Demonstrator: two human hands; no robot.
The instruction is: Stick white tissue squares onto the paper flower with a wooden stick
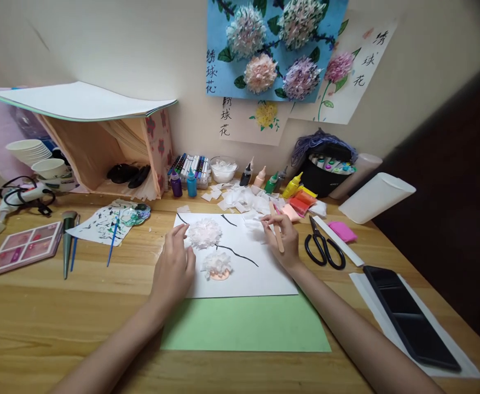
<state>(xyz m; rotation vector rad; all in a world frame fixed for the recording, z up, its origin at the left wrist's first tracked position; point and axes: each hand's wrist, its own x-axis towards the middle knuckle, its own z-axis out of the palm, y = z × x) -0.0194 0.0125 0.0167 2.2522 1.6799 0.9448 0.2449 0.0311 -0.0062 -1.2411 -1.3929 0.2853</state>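
My left hand (173, 269) rests at the left edge of a white sheet of paper (248, 282), fingers loosely bent, thumb apart, nothing held. Right beside its fingertips is a fluffy white-pink paper flower (204, 233). Below that sits a smaller tissue tuft (217, 262) on a peach clay disc (220, 276), part of which shows bare. Black branch lines (240, 254) run across the sheet. Over the sheet's right side, my right hand (287, 246) grips a flat wooden craft stick (278, 232). White tissue (255, 224) lies at its fingertips; whether they pinch it, I cannot tell.
Loose tissue squares (246, 200) lie behind the sheet, near paint bottles (246, 174) and a glass bowl (224, 171). Black scissors (324, 249) and a phone (412, 317) are at the right. Brushes (68, 246) lie left. A green sheet (246, 325) extends underneath.
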